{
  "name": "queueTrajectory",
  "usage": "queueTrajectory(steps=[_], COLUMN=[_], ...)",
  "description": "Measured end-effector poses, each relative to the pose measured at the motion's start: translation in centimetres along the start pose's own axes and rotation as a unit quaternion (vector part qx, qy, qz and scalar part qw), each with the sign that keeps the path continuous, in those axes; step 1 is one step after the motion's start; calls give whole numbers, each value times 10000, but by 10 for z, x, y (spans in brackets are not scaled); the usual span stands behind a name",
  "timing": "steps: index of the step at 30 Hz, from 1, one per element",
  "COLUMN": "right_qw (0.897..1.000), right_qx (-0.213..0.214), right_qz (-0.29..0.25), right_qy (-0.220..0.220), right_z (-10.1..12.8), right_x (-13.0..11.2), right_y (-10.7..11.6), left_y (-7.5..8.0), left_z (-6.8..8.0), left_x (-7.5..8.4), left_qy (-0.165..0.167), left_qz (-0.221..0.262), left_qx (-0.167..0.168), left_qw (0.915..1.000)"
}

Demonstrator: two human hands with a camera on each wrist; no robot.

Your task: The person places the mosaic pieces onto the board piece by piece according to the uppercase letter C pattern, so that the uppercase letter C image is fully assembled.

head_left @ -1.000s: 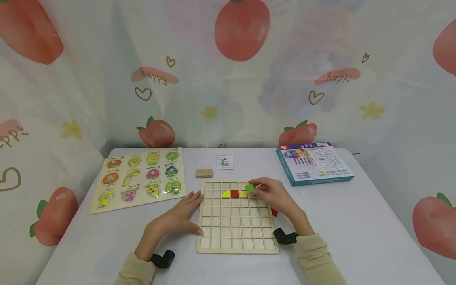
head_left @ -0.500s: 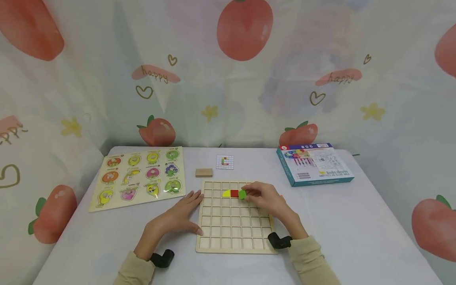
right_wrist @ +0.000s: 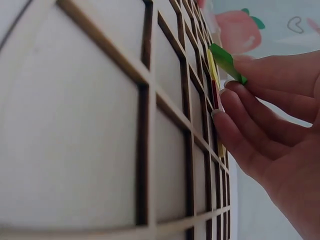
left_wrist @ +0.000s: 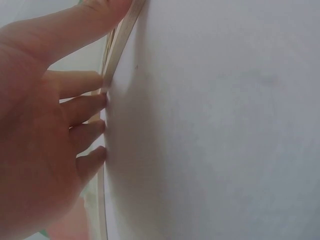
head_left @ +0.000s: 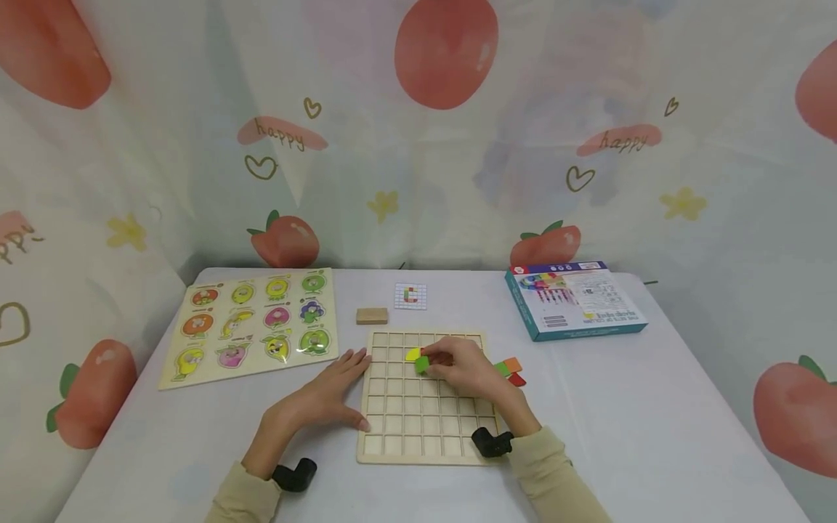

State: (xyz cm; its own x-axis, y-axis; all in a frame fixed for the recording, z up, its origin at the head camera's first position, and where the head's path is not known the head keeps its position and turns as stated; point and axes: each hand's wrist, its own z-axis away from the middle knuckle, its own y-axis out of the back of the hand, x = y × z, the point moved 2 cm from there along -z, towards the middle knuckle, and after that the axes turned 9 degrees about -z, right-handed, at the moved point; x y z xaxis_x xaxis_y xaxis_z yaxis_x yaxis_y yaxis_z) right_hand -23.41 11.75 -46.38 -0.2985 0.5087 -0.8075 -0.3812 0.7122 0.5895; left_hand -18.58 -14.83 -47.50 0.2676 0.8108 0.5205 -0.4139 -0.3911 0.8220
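From my remote seat I take the wooden grid board [head_left: 428,399] as my landmark on the white surface [head_left: 654,407]. Far left of it lies the fruit peg puzzle [head_left: 251,323]. Just left of the board my left hand [head_left: 323,396] rests flat, its fingers [left_wrist: 85,107] straight and relaxed with the tips touching the board's left edge, holding nothing. Behind the board, toward the curtain, I see a small wooden block [head_left: 371,315] and a pattern card [head_left: 410,296]. Over the board's upper rows my right hand [head_left: 461,370] pinches a green piece [head_left: 422,364] between thumb and fingers [right_wrist: 250,140], tilted just above the cells, right beside a yellow piece [head_left: 413,354] and a red piece [right_wrist: 214,92] already seated in the grid. Just off the board's right edge lie a few loose coloured pieces [head_left: 510,369]. Farther right and back sits the game box [head_left: 575,299].
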Motion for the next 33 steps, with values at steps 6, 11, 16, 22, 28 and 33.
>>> queueTrajectory(steps=[6, 11, 16, 22, 28, 33], right_qw=[9999, 9996, 9992, 9985, 9983, 9982], right_qx=[-45, -199, -197, -299, -287, -237], right_qz=[140, 215, 344, 458, 513, 551], right_qy=[-6, 50, 40, -52, -5, 94], right_z=[-5, -8, -8, -8, -7, -5], right_x=[-5, -8, -9, -10, -9, -7], right_y=[-6, -12, -15, -16, -13, -9], left_y=[-1, -1, -2, -3, -2, 0], left_z=[-1, -1, -1, -1, 0, 0], left_x=[-1, -1, -1, -3, -3, -2], left_qy=[-38, -19, -5, -40, -68, -50], left_qz=[9, 15, -4, 39, -36, -51], left_qx=[-8, -21, -21, -34, -1, 32], left_qw=[10000, 10000, 10000, 10000, 10000, 10000])
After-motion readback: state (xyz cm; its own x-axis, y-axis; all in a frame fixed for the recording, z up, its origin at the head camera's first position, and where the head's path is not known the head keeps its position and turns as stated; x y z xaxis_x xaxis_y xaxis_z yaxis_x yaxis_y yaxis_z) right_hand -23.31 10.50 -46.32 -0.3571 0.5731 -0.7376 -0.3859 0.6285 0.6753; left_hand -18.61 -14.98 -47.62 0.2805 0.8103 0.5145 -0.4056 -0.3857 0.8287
